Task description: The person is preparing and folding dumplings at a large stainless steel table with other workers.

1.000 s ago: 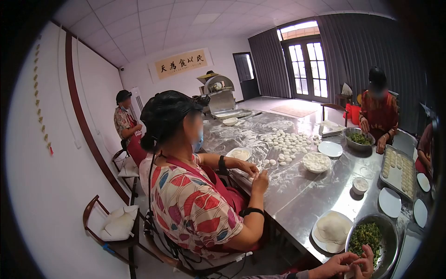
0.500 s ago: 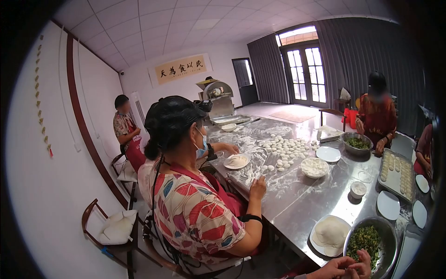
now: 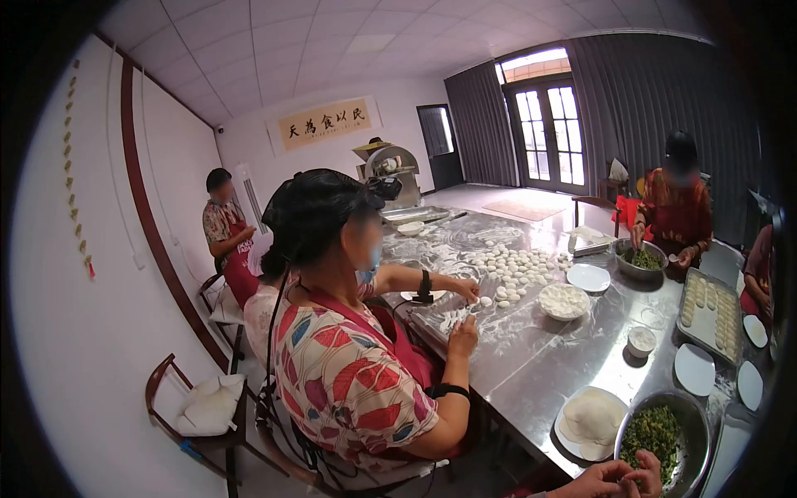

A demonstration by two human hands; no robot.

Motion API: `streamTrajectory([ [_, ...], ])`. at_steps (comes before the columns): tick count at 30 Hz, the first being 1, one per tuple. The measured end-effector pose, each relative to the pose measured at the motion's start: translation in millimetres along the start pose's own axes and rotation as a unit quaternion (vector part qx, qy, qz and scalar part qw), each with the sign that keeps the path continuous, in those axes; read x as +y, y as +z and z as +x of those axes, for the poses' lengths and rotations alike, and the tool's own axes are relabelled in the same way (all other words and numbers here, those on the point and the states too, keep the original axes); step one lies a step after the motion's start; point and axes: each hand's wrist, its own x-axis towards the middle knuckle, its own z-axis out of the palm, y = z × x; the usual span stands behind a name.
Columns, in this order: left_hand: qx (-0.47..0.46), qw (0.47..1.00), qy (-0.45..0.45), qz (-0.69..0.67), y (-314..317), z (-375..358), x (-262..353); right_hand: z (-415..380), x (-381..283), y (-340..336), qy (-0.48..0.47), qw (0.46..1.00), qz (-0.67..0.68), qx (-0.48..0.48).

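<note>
At the bottom edge, my left hand (image 3: 601, 481) and my right hand (image 3: 647, 474) are close together with fingers pinched. What lies between the fingertips is hidden by the hands and the frame edge. My right hand overlaps the near rim of a steel bowl (image 3: 705, 440) holding chopped green filling (image 3: 650, 433). Just beyond my left hand, a stack of round dough wrappers (image 3: 591, 419) rests on a white plate (image 3: 564, 437).
A co-worker (image 3: 353, 365) sits at my left, hands over dough pieces (image 3: 515, 267). Across the steel table (image 3: 515, 365), another co-worker (image 3: 679, 207) reaches into a filling bowl (image 3: 639, 270). A tray of dumplings (image 3: 704, 300), a flour bowl (image 3: 564, 304) and white plates (image 3: 694, 369) stand around.
The near co-worker's far hand has moved from the wrapper plate toward the dough pieces. Across the table, a co-worker's hand has come down into the filling bowl. My hands have barely shifted.
</note>
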Motion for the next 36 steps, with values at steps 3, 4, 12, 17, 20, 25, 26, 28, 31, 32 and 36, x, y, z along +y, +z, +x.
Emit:
streamTrajectory([
  [3,-0.011,1.0,-0.005,0.0,-5,3,-6,2,-16,3,0.039,0.999,0.029,0.013],
  [4,-0.001,1.0,0.007,0.003,-4,4,-5,4,-25,5,0.061,0.997,0.043,0.022],
  [12,-0.005,0.991,-0.014,-0.131,3,0,-3,1,-31,12,0.084,0.99,0.102,0.044],
  [17,0.001,0.998,0.048,-0.046,-11,14,-25,8,-34,11,0.07,0.997,0.037,0.024],
  [20,0.01,0.998,0.049,-0.038,-10,18,-21,10,-34,14,0.163,0.975,0.138,0.055],
  [25,-0.006,0.999,0.041,-0.034,-8,18,-11,8,-26,16,0.118,0.981,0.136,0.072],
  [26,-0.024,0.997,0.027,-0.062,-10,20,-16,7,-21,16,0.098,0.983,0.134,0.074],
  [28,-0.061,0.991,-0.002,-0.116,-16,24,-28,8,-19,14,0.079,0.99,0.102,0.061],
  [31,-0.089,0.977,-0.054,-0.184,-12,26,-20,11,-19,12,0.037,0.996,0.072,0.041],
  [32,-0.077,0.974,-0.078,-0.197,-6,22,-6,12,-19,11,0.023,0.997,0.065,0.033],
  [36,-0.041,0.976,-0.017,-0.214,4,22,0,14,-24,15,0.066,0.993,0.082,0.061],
])
